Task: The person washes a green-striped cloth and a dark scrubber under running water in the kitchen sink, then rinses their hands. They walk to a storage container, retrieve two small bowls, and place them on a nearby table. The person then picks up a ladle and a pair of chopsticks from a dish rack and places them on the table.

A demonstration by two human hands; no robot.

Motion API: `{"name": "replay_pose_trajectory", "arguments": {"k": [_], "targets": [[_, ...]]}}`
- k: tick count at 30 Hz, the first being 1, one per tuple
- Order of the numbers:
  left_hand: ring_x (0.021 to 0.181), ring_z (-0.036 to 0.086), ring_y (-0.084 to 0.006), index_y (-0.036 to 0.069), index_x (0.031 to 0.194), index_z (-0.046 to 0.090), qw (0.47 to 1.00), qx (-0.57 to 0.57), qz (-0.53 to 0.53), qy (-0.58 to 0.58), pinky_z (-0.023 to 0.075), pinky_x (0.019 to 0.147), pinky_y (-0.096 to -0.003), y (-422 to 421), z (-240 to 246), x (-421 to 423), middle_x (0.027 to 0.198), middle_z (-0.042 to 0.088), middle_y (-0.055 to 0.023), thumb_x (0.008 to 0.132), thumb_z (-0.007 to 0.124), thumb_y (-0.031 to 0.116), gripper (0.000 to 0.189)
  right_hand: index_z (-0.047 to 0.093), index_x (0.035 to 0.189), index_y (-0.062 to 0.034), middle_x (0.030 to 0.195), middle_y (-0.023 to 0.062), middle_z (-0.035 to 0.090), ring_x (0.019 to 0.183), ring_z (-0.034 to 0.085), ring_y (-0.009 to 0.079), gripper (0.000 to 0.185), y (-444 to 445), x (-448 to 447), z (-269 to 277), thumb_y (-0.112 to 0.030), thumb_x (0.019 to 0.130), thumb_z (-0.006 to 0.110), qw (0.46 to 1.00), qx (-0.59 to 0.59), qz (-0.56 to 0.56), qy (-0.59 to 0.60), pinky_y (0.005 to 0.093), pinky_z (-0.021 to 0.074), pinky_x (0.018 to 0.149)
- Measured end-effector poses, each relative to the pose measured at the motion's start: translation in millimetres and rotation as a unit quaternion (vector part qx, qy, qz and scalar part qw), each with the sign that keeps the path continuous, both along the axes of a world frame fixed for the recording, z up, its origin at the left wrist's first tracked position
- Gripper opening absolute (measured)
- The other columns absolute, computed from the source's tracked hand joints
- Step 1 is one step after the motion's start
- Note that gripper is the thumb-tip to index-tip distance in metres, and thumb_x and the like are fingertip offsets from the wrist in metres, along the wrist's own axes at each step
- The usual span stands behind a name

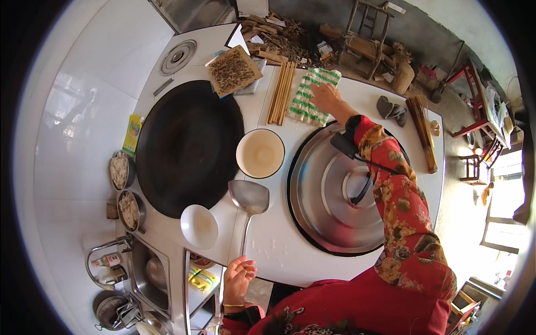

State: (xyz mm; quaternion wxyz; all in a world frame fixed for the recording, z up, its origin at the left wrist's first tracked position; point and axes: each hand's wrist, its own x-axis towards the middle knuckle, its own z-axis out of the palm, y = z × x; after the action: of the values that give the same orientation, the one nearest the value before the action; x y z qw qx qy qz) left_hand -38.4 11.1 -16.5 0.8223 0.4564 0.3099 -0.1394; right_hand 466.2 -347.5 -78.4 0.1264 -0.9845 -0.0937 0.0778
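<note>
My right hand [326,99] reaches across the stove counter and rests on a green-and-white striped cloth [307,104]. Its fingers are curled, and whether they pinch the fabric is hidden. At the counter's front edge my left hand [238,278] is raised with loosely bent fingers, holding nothing. Those fingertips are close to the handle end of a metal wok spatula [250,199] lying on the white tiles. Beyond the spatula stands a cream enamel bowl [260,153] with a dark rim. Under my right forearm, a large metal lid [318,197] covers the right-hand wok.
An uncovered black wok [188,150] sits at left. A white bowl [199,226] tilts near it. Wooden sticks [281,94] lie left of the cloth. A brush [423,134] lies at the right edge. Two metal bowls of pale food [121,169] stand by the sink [148,272].
</note>
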Motion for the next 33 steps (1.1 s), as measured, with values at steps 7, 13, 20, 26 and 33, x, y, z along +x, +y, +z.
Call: {"name": "replay_pose_trajectory", "arguments": {"k": [7, 13, 20, 26, 33], "targets": [[0.093, 0.062, -0.0239, -0.003, 0.129, 0.049, 1.0, -0.006, 0.013, -0.001, 0.0496, 0.08, -0.0329, -5, -1, 12, 0.114, 0.06, -0.02, 0.088, 0.061, 0.011, 0.045, 0.027, 0.151, -0.0192, 0.153, 0.0249, 0.021, 0.138, 0.019, 0.0523, 0.104, -7, 17, -23, -0.061, 0.068, 0.074, 0.996, -0.073, 0.038, 0.045, 0.0591, 0.0284, 0.106], [0.092, 0.062, -0.0245, -0.003, 0.128, 0.049, 1.0, -0.002, -0.007, 0.005, 0.0503, 0.079, -0.0326, -12, -6, 29, 0.113, 0.06, -0.0203, 0.089, 0.063, 0.013, 0.044, 0.029, 0.15, -0.0228, 0.148, 0.0226, 0.029, 0.138, 0.023, 0.0433, 0.095, 5, -1, -21, -0.062, 0.073, 0.069, 0.992, -0.101, 0.075, 0.022, 0.0583, 0.0332, 0.099], [0.09, 0.062, -0.0249, -0.005, 0.128, 0.047, 0.999, 0.027, -0.018, -0.014, 0.051, 0.077, -0.0316, -9, 4, 41, 0.112, 0.061, -0.021, 0.089, 0.063, 0.011, 0.045, 0.056, 0.128, -0.018, 0.123, 0.0113, 0.058, 0.118, 0.053, 0.0289, 0.055, -75, -7, 18, -0.052, 0.085, 0.063, 0.989, -0.097, -0.114, -0.017, 0.0516, 0.0399, 0.091], [0.09, 0.062, -0.0243, -0.004, 0.126, 0.049, 0.999, 0.029, -0.026, 0.001, 0.0503, 0.077, -0.0311, -16, 5, 39, 0.111, 0.061, -0.0201, 0.089, 0.062, 0.011, 0.043, 0.069, 0.106, -0.0153, 0.111, 0.0117, 0.067, 0.111, 0.059, 0.0355, 0.028, -230, -67, 3, -0.022, 0.079, 0.067, 0.963, -0.176, -0.204, 0.02, 0.0499, 0.051, 0.081], [0.089, 0.061, -0.0228, -0.003, 0.125, 0.049, 0.998, 0.025, -0.046, -0.022, 0.0497, 0.077, -0.0307, -26, 11, 40, 0.11, 0.061, -0.0191, 0.087, 0.064, 0.013, 0.044, 0.07, 0.104, -0.0129, 0.101, 0.0175, 0.068, 0.095, 0.065, 0.0397, 0.031, -294, -132, -12, -0.013, 0.073, 0.071, 0.975, -0.064, -0.21, -0.033, 0.0446, 0.0531, 0.083]]}}
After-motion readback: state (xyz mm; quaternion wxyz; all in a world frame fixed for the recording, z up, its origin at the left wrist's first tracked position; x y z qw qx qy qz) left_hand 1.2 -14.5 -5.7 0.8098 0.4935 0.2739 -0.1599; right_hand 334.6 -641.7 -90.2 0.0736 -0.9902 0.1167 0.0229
